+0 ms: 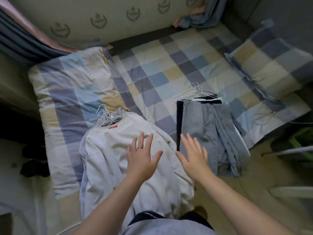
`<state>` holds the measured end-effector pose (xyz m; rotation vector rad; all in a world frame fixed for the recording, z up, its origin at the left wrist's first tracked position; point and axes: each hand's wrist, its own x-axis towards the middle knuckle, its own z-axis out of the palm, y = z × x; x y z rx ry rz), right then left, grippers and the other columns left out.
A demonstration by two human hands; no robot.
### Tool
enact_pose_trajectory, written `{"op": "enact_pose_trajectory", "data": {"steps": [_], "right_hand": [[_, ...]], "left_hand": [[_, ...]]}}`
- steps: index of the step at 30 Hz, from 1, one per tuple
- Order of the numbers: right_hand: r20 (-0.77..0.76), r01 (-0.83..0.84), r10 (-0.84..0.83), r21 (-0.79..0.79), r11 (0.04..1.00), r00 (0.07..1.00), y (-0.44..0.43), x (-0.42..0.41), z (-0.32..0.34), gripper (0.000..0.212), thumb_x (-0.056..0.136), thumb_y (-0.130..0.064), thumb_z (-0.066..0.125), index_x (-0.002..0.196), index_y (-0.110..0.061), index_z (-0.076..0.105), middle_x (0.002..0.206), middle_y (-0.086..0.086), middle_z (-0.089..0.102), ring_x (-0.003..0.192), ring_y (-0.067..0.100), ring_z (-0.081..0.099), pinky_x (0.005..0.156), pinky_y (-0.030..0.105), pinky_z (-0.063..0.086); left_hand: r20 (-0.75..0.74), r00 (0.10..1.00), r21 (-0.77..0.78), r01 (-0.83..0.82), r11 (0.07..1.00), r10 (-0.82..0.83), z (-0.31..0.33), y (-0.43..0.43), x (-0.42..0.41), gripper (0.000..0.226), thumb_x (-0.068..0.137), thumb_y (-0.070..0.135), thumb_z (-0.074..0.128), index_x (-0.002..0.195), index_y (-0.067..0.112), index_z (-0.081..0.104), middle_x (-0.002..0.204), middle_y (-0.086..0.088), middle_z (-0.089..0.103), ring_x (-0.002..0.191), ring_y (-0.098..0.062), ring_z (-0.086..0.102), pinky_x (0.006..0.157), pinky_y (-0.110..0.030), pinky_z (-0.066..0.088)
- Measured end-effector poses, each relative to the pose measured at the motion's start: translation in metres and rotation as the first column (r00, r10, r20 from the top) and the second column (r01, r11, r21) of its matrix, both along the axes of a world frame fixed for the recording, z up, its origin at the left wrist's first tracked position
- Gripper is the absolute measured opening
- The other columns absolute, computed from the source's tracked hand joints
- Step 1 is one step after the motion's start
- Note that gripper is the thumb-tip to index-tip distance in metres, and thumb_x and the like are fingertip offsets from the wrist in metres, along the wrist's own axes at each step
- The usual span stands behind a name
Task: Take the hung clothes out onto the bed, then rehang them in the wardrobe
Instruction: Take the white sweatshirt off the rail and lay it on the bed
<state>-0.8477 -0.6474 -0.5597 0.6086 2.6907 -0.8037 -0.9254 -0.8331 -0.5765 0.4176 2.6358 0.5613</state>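
Fingers (149,141) straight and fanned on both hands; nothing held. Left hand (139,161) hovers over or rests lightly on the chest of the white sweatshirt pile (108,153); contact can't be resolved. Right hand (194,158) is palm down over the gap between that pile and the grey trousers stack (203,129), just beside the black strip (178,126) on the stack's left edge.

Positions: both bundles lie on the checked bed (152,68), on their hangers.
- White pile is near-left. Its wire hooks (105,116) are bunched at the far end, and its lower hem drapes over the near bed edge toward the person.
- Trousers stack is to the right, with the trouser hooks (195,88) at its far end.
- Wardrobe not in view.

Judgement: the laying-out half looks complete, so rehanging is the step in hand.

Method notes:
- Take one bundle at a time; the white pile is closer to both hands.
- Reach to the far end and close one hand round all the hooks together, so they point one way.
- Slide the other hand flat under the body of the pile to take the weight before lifting.
- Lift hooks first, let the cloth hang, then turn.

Risks:
- Wire hangers may tangle.
- Necklines may slip off the hanger shoulders if the pile is dragged.
- The overhanging hem may pull the pile off the near edge.
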Motion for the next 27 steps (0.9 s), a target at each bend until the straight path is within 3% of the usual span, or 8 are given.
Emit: {"op": "enact_pose_trajectory", "data": {"steps": [9,14,17,20,25,27], "right_hand": [[-0.103,0.223,-0.218,0.037,0.974,0.971,0.166,0.176,0.038,0.07,0.09,-0.063,0.024,0.154,-0.043,0.002,0.162,-0.017,-0.006,0.149,0.011,-0.011,0.118,0.049,-0.001],[-0.125,0.411,-0.403,0.047,0.91,0.907,0.25,0.282,0.056,0.066,0.098,-0.055,0.036,0.153,-0.043,0.003,0.162,-0.017,-0.004,0.15,0.013,-0.01,0.118,0.052,0.003],[-0.14,0.542,-0.53,0.073,0.837,0.837,0.289,0.341,0.067,0.066,0.098,-0.055,0.036,0.152,-0.044,0.0,0.161,-0.018,-0.006,0.15,0.015,-0.011,0.12,0.052,0.004],[-0.16,0.66,-0.643,0.106,0.744,0.749,0.317,0.396,0.072,0.067,0.097,-0.057,0.034,0.152,-0.045,-0.003,0.162,-0.016,-0.006,0.15,0.016,-0.009,0.12,0.051,0.004],[-0.182,0.815,-0.795,0.131,0.564,0.579,0.345,0.474,0.079,0.066,0.098,-0.057,0.031,0.153,-0.042,-0.003,0.162,-0.014,-0.006,0.15,0.015,-0.011,0.121,0.049,0.002],[-0.2,0.876,-0.853,0.126,0.466,0.483,0.353,0.509,0.081,0.067,0.097,-0.06,0.028,0.152,-0.043,-0.004,0.161,-0.016,-0.009,0.148,0.011,-0.015,0.121,0.048,-0.002]], "left_hand": [[-0.053,0.949,-0.016,0.309,0.951,-0.309,0.041,0.177,0.112,0.07,0.094,0.071,0.023,0.155,0.045,-0.001,0.165,0.006,-0.01,0.151,-0.021,-0.013,0.121,-0.048,0.0],[-0.098,0.857,-0.008,0.507,0.862,-0.505,0.055,0.295,0.18,0.071,0.095,0.07,0.023,0.155,0.044,-0.004,0.165,0.006,-0.012,0.151,-0.02,-0.016,0.122,-0.048,-0.004],[-0.127,0.749,0.008,0.657,0.754,-0.651,0.068,0.363,0.219,0.073,0.091,0.076,0.013,0.153,0.046,-0.009,0.165,0.006,-0.016,0.15,-0.02,-0.02,0.118,-0.045,-0.012],[-0.165,0.62,0.008,0.779,0.627,-0.767,0.075,0.425,0.258,0.088,0.074,0.087,-0.009,0.152,0.048,-0.011,0.165,0.006,-0.015,0.15,-0.022,-0.019,0.121,-0.05,-0.01],[-0.224,0.376,-0.037,0.919,0.394,-0.899,0.082,0.517,0.327,0.076,0.088,0.078,0.011,0.154,0.045,-0.007,0.166,0.005,-0.011,0.151,-0.022,-0.015,0.118,-0.047,-0.012],[-0.243,0.25,-0.011,0.965,0.261,-0.937,0.087,0.554,0.361,0.074,0.09,0.077,0.013,0.154,0.045,-0.006,0.166,0.006,-0.01,0.151,-0.02,-0.016,0.118,-0.047,-0.011]]}}
